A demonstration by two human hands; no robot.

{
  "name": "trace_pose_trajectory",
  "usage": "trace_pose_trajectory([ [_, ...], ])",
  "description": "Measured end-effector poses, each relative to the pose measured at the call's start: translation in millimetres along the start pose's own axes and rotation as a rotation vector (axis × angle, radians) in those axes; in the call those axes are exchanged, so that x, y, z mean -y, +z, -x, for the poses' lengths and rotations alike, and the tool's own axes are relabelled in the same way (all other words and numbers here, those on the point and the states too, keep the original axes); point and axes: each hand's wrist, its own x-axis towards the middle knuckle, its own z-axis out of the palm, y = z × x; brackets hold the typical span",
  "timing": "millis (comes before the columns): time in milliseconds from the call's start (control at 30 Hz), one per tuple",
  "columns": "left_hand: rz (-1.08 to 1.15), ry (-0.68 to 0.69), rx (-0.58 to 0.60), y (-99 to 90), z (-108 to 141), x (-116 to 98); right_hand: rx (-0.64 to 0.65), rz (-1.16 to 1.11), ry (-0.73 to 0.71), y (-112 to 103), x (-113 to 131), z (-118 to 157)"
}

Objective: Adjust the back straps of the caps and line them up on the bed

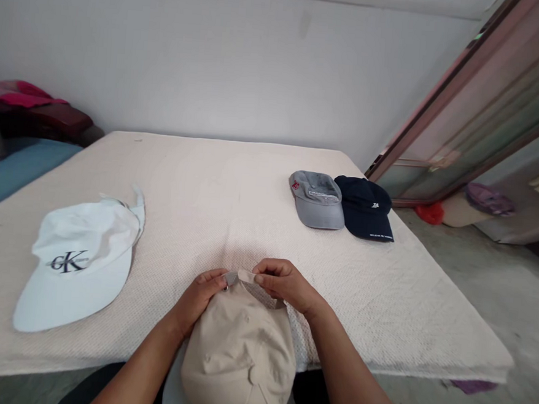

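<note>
beige cap [239, 347] is sitting at six o'clock below left hand [202, 296], gripping it, and right hand [286, 282], pinching its strap [246, 277].

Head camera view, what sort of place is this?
Probably a room in a home: there's a broad cloth-covered surface, pink fabric heaped at far left, and a plain grey floor.

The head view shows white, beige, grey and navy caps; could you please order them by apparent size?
1. White cap and beige cap: unsure, as the beige runs off the picture.
2. Navy cap and grey cap: nearly alike.
</note>
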Motion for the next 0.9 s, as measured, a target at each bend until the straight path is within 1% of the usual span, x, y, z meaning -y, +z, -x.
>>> trace_pose_trajectory([
  [133,0.039,0.005,0.061,-0.7,-0.9,1.0,0.000,0.000,0.013,-0.8,1.8,1.4],
  [333,0.023,-0.023,0.050,-3.2,-2.9,3.2,0.032,0.049,0.014,-1.0,2.6,1.2],
  [567,-0.013,-0.006,0.153,-5.2,-6.8,7.7,0.008,0.184,0.013,-3.0,5.8,3.3],
  [733,-0.045,-0.025,0.226,-4.0,-7.0,9.4,0.023,0.115,0.006,0.3,3.1,1.2],
  [900,-0.067,-0.019,0.228,-3.5,-4.4,7.8,0.041,0.035,0.023,-0.7,0.9,0.6],
])
